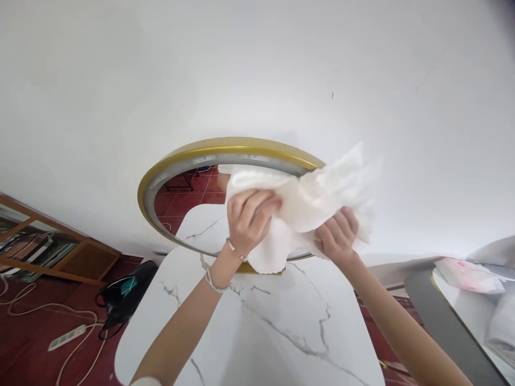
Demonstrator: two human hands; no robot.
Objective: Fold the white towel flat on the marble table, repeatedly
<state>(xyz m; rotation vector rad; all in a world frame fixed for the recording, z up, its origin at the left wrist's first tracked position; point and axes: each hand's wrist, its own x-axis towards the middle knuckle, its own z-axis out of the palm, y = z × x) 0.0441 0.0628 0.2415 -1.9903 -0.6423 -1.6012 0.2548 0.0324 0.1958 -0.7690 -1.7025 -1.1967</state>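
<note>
A round mirror with a gold frame (169, 161) stands against the white wall at the back of a white marble table (281, 332). Both my hands grip one crumpled white cloth (317, 195) in front of the mirror glass. My left hand (247, 220) is closed on the cloth's left part and presses it toward the glass. My right hand (338, 233) is closed on the cloth's lower right part. The cloth hides the right side of the mirror.
A wooden shelf with books (40, 246) runs along the left wall. A black bag (124, 295), a power strip (66, 338) and white cables lie on the red tiled floor. At the right stands another surface with a pink-and-white packet (469, 273).
</note>
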